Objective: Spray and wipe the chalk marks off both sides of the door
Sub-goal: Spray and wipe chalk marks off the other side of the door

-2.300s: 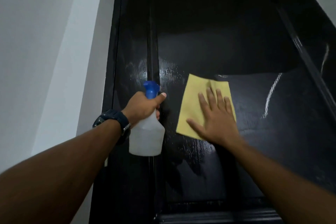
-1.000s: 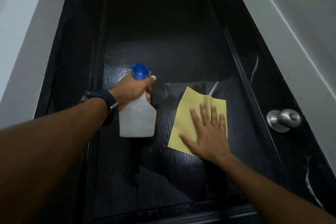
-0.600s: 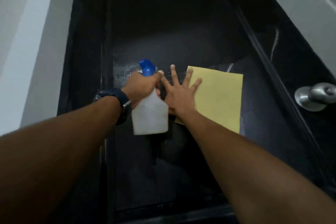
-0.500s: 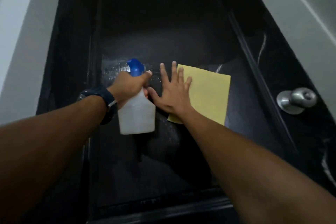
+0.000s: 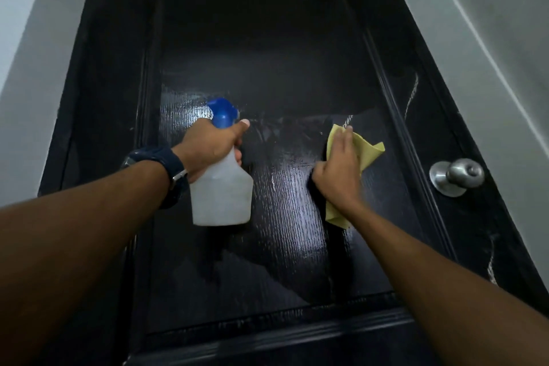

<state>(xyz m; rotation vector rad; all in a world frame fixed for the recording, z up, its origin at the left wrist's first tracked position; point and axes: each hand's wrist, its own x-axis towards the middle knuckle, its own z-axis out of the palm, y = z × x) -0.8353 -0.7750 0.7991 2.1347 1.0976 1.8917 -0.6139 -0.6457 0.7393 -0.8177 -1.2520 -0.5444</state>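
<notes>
A black panelled door fills the view, its centre panel wet and shiny. My left hand grips the neck of a white spray bottle with a blue trigger head, held just in front of the panel. My right hand presses a bunched yellow cloth against the panel's right side, fingers bent over it. A short chalk streak shows just above the cloth. More chalk lines run down the door's right stile.
A round silver door knob sticks out on the right stile. Grey walls flank the door on both sides. A dark watch sits on my left wrist.
My right hand slid the cloth from beside the bottle to the panel's right side, and the cloth went from flat to bunched. The bottle stayed about where it was.
</notes>
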